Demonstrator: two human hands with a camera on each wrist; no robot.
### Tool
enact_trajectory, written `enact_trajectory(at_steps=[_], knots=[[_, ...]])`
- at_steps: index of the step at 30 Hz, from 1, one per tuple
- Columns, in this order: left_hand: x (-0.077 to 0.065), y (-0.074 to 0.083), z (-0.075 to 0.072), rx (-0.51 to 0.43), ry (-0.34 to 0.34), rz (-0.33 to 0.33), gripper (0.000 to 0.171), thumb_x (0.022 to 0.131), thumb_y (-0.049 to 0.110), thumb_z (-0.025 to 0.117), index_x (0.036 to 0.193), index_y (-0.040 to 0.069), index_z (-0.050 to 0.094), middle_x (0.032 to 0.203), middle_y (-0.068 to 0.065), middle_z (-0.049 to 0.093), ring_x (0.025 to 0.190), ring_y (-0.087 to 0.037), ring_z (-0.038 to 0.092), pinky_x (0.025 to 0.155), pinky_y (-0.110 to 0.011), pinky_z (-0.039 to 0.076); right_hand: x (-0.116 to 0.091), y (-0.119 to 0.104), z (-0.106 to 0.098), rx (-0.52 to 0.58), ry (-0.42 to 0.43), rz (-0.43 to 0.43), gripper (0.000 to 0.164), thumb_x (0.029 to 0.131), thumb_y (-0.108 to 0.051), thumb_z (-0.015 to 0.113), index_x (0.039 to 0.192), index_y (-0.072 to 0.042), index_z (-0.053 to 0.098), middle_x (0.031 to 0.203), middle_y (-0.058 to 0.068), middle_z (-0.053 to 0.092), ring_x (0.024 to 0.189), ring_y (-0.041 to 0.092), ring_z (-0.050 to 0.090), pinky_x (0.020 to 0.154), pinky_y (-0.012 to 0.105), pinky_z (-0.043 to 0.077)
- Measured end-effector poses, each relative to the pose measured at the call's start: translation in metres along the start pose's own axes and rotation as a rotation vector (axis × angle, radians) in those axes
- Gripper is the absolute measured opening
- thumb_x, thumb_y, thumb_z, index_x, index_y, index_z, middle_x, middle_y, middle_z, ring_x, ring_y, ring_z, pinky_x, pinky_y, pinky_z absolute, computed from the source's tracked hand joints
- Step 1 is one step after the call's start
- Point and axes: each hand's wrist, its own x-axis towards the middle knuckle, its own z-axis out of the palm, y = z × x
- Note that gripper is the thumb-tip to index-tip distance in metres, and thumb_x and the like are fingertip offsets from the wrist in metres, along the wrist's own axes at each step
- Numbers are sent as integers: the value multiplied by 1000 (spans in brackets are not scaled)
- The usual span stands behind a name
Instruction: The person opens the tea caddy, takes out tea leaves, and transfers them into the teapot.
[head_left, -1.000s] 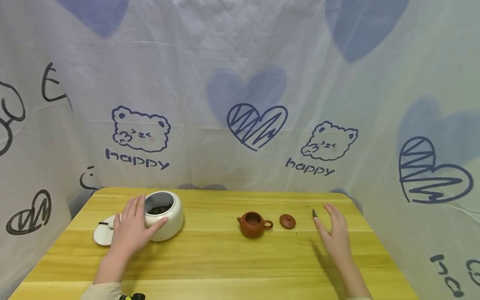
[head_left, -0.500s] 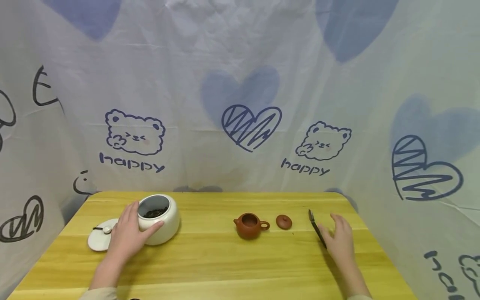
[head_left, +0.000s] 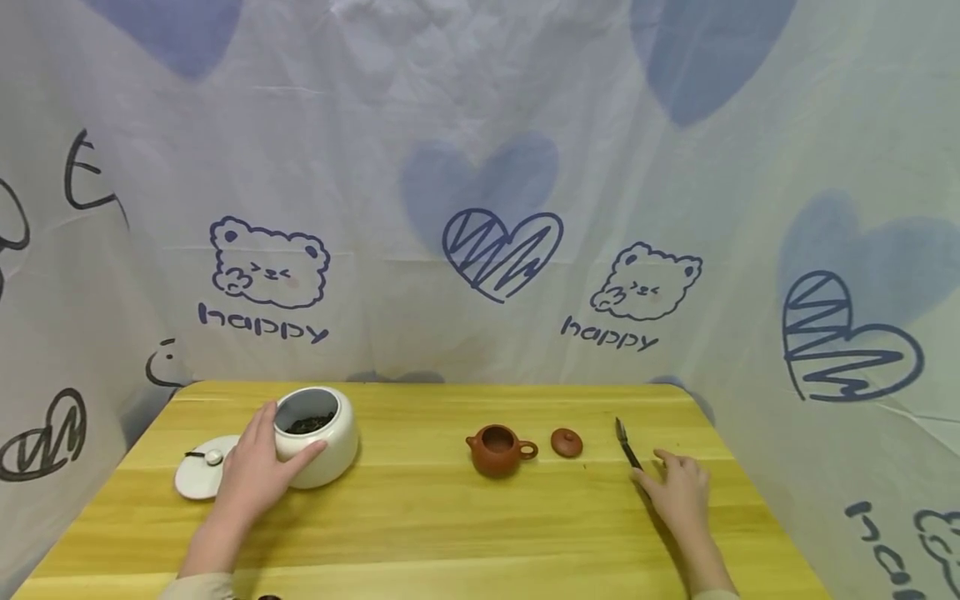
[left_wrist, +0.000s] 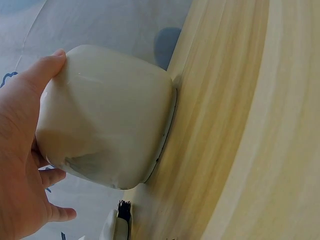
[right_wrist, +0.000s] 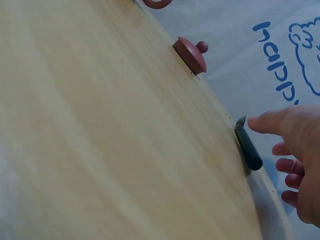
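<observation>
Fingers of the left hand curl round the white jar, steadying it; the right hand, relaxed, touches the dark scoop.

White jar, reddish-brown teapot and lid, yellow wooden table, blue-hearted white backdrop

So the right hand comes in from the right edge, thumb stretched out and touching the top end of a slim dark grey-green stick-like tool lying on the pale yellow wooden tabletop. The other fingers are loosely curled just beside it. Further off there's a small reddish-brown clay lid with a round knob, well apart from the hand. White cloth with blue lettering sits behind.
</observation>
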Motion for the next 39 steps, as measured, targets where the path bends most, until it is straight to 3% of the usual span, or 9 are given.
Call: enact_trajectory(at_steps=[7, 11, 13, 18, 21, 24, 31, 39], knots=[[2, -1, 1, -17, -6, 6, 110, 85, 64, 61, 155, -2, 9, 156, -33, 19, 134, -58, 28, 104, -74, 23, 4, 10, 10, 218, -27, 36, 61, 88, -30, 71, 134, 5, 52, 131, 33, 52, 124, 47, 30, 99, 56, 30], [2, -2, 1, -29, -9, -1, 110, 85, 63, 62, 155, -2, 8, 156, -33, 18, 135, -58, 27, 104, -74, 23, 7, 14, 12, 253, -19, 55, 55, 88, -26, 71, 130, 5, 56, 133, 31, 55, 127, 47, 34, 108, 58, 24], [2, -2, 1, -35, -2, 1, 109, 85, 62, 62, 155, -3, 9, 156, -33, 19, 135, -58, 27, 104, -74, 23, 8, 14, 12, 245, 5, 46, 50, 87, -24, 72, 124, 6, 61, 127, 29, 60, 124, 47, 41, 109, 58, 27], [3, -1, 0, -45, 12, 10, 108, 86, 61, 62, 154, -4, 10, 155, -34, 20, 135, -58, 28, 105, -73, 24, 8, 11, 10, 222, 102, 36, 30, 82, -18, 77, 99, 6, 72, 95, 23, 72, 95, 40, 61, 85, 47, 48], [2, -1, 1, -45, 6, 6, 108, 86, 61, 62, 154, -4, 9, 155, -35, 19, 134, -59, 28, 105, -73, 24, 5, 10, 9, 210, 121, 43, 25, 80, -17, 78, 89, 6, 72, 83, 18, 71, 83, 34, 62, 73, 39, 47], [2, -2, 3, -48, -2, 2, 108, 86, 61, 62, 154, -4, 8, 155, -35, 18, 135, -59, 27, 106, -73, 24, 3, 11, 9, 202, 125, 49, 24, 80, -17, 77, 87, 6, 72, 81, 17, 70, 80, 32, 62, 69, 34, 46], [1, -4, 4, -57, -13, -11, 110, 86, 62, 62, 155, -3, 5, 157, -34, 15, 136, -59, 25, 107, -73, 23, 2, 12, 12, 226, 143, 71, 25, 82, -17, 75, 91, 7, 70, 91, 24, 68, 85, 36, 62, 74, 42, 48], [1, -3, 5, -56, -12, -12, 110, 86, 63, 61, 155, -3, 5, 157, -33, 14, 136, -58, 25, 106, -73, 23, 3, 11, 13, 281, 238, 128, 22, 83, -20, 75, 94, -1, 70, 88, 15, 70, 76, 18, 59, 66, 24, 44]])
